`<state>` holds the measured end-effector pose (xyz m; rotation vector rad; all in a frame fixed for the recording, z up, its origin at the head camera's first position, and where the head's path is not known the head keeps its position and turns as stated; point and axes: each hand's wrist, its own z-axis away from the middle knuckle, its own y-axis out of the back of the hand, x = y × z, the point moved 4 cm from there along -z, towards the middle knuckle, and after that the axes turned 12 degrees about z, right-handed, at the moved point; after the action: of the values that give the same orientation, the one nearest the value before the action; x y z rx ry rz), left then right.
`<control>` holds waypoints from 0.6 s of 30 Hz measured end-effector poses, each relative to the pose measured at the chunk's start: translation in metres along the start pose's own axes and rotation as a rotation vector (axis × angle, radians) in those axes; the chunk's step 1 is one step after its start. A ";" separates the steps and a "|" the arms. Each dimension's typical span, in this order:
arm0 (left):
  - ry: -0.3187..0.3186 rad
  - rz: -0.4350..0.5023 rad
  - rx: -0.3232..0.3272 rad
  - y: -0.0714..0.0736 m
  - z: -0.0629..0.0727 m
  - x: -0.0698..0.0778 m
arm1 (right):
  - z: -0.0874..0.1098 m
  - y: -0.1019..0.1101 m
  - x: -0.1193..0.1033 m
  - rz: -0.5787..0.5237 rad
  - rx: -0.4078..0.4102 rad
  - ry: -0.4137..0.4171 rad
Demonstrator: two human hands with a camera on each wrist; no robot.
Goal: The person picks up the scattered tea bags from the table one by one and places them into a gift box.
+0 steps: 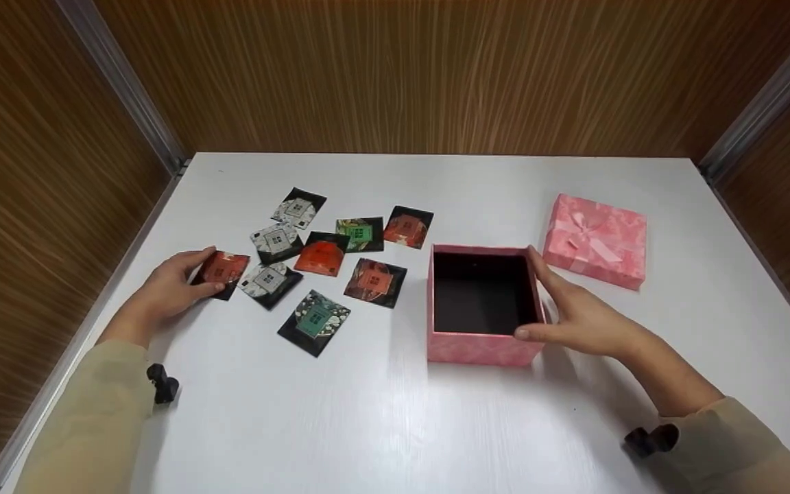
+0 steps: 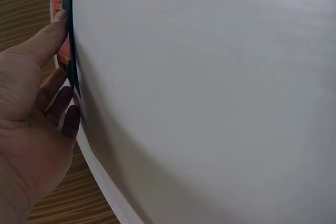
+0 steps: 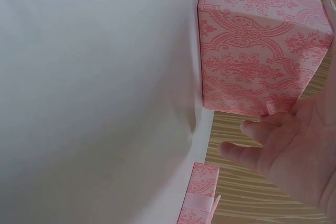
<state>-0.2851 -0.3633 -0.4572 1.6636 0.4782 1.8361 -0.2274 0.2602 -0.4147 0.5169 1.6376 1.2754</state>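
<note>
At the left of the head view, my left hand (image 1: 174, 283) pinches a red-and-black sachet (image 1: 228, 266), thumb on its printed face. In the left wrist view the sachet (image 2: 65, 51) appears edge-on, the other fingers loosely bent below it. My right hand (image 1: 583, 315) holds the right side of a pink gift box (image 1: 484, 350), thumb at the near corner and fingers along the right wall. The box stands without its lid, its dark inside visible. From the right wrist, the patterned box wall (image 3: 247, 61) shows, with some fingers (image 3: 242, 156) off it.
Several flat sachets lie between the hands, among them a green one (image 1: 314, 322), a white one (image 1: 299, 208) and an orange one (image 1: 321, 257). The pink lid with a bow (image 1: 597, 240) lies right of the box. Wood-grain panels (image 1: 395, 75) stand around the white table (image 1: 395, 425).
</note>
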 end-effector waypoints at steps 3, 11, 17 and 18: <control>-0.036 -0.019 0.006 0.000 -0.001 0.002 | 0.000 0.000 0.000 0.000 0.004 -0.001; -0.012 -0.001 0.020 0.000 -0.001 0.004 | 0.000 -0.001 0.002 -0.009 0.003 -0.013; -0.002 0.062 0.078 0.002 0.000 0.008 | 0.000 -0.002 0.003 -0.015 0.004 -0.008; -0.005 0.065 0.093 0.003 0.000 0.009 | 0.000 -0.002 0.003 -0.015 0.005 -0.006</control>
<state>-0.2859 -0.3597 -0.4480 1.7637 0.5201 1.8821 -0.2287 0.2615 -0.4173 0.5103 1.6375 1.2580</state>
